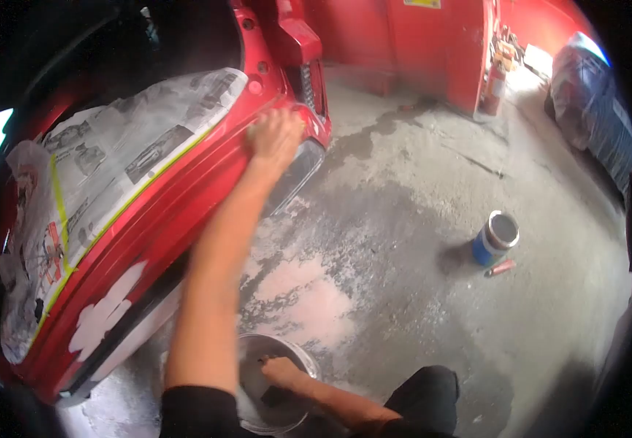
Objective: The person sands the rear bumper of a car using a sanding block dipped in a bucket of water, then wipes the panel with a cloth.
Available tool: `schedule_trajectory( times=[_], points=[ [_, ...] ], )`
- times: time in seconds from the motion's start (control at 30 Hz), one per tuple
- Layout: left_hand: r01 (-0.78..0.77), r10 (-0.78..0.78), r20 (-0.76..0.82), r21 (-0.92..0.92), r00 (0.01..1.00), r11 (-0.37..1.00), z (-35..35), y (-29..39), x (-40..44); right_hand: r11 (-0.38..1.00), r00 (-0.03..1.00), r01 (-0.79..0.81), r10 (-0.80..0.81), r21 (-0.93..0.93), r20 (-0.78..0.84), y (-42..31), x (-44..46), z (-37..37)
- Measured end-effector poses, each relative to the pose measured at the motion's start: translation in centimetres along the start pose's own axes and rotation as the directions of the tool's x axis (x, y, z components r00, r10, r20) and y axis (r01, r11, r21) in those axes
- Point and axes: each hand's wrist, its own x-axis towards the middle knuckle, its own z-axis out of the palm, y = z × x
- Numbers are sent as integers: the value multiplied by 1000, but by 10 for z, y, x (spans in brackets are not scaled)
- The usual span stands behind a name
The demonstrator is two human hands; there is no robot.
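Note:
My left hand (276,139) reaches up to the red car body (213,157) and lies on its panel near the rear corner. Motion smears its fingers, and whatever may be under them is hidden. Lower down, my right hand (283,374) is inside a round bucket (308,358) with greyish contents. Its fingers are closed round something dark that I cannot make out. Newspaper (148,131) edged with yellow-green tape (137,188) covers part of the car. A pale patch (108,310) shows on the red sill.
On the concrete floor (389,219) stands an open can (492,241) with a blue label, a red-handled tool (501,268) beside it. Red panels (418,51) rise at the back. A plastic-wrapped object (590,102) stands at upper right. My knee (429,394) shows below.

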Motion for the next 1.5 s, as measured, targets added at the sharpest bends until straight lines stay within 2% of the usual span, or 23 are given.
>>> schedule_trajectory(
  times=[0.03, 0.1, 0.27, 0.37, 0.43, 0.53, 0.57, 0.6, 0.67, 0.7, 0.73, 0.77, 0.8, 0.9, 0.97, 1.03, 1.1, 1.17, 1.27, 1.37, 1.43, 1.47, 1.5],
  points=[
    [128, -118, 85, -114, 989, 985, 20, 9, 12, 1000, 1000, 2, -2, -26, -5, 4, -2, -5],
    [95, -53, 188, -222, 981, 970, -9, 13, 20, 998, 1000, 10, -11, -55, -22, 1, -8, -14],
    [-84, 128, 81, -407, 988, 909, -51, -25, -30, 991, 997, -74, 77, -114, 24, -1, -17, 3],
    [-82, 139, 86, -478, 987, 875, -85, -54, -68, 979, 988, -44, 72, -197, 138, -4, -47, 29],
    [-86, 171, 140, -471, 975, 878, -125, -73, -98, 956, 933, -108, 192, -273, 303, -14, -59, 4],
    [-83, 197, 222, -437, 955, 895, -187, -107, -148, 915, 982, -67, 130, -398, 134, 6, -90, 46],
    [-86, 202, 218, -446, 955, 891, -201, -122, -168, 926, 990, -12, 63, -377, 123, 4, -97, 24],
    [-83, 207, 228, -454, 951, 887, -216, -137, -187, 917, 993, -99, 68, -387, -93, 11, -104, 45],
    [-77, 209, 253, -448, 945, 891, -245, -163, -227, 901, 975, -176, 216, -397, 58, 18, -95, 53],
    [-71, 205, 274, -430, 940, 900, -257, -174, -245, 896, 971, -221, 240, -384, 1, 24, -94, 59],
    [-63, 195, 276, -424, 941, 903, -265, -181, -259, 894, 912, -302, 372, -332, 172, 11, -83, 34],
    [-52, 182, 281, -414, 942, 909, -269, -189, -272, 884, 965, -182, 244, -430, 92, 1, -87, 14],
    [0, 140, 318, -401, 938, 916, -276, -187, -277, 906, 918, -133, 265, -401, 294, 2, -73, 3],
    [20, 110, 294, -408, 950, 913, -274, -188, -279, 918, 909, -212, 311, -336, 277, 2, -44, 0],
    [15, 105, 249, -437, 963, 900, -268, -189, -280, 929, 926, -312, 344, -198, 156, 7, -33, -5],
    [10, 107, 247, -431, 963, 903, -273, -185, -276, 956, 948, -288, 293, -55, 128, 20, -34, 2],
    [10, 102, 286, -364, 953, 931, -285, -183, -269, 955, 936, -294, 284, 24, 207, 32, -16, 5],
    [-8, 100, 210, -403, 973, 915, -280, -185, -274, 937, 870, -346, 306, 38, 387, 41, 20, 0],
    [-68, 121, 120, -376, 985, 924, -275, -186, -278, 925, 883, -275, 136, 261, 449, 64, 62, -4],
    [-51, 88, 57, -464, 995, 885, -258, -192, -286, 761, 685, -526, 114, 380, 720, 22, 105, -54],
    [-23, 72, 100, -428, 992, 903, -261, -189, -287, 768, 769, -363, -74, 529, 635, 28, 111, -42],
    [-57, 76, 23, -459, 997, 887, -253, -191, -290, 755, 802, -273, -164, 596, 574, 29, 112, -38],
    [-76, 75, -21, -462, 997, 883, -250, -192, -291, 898, 832, -240, -5, 368, 555, 37, 107, -24]
  ],
)
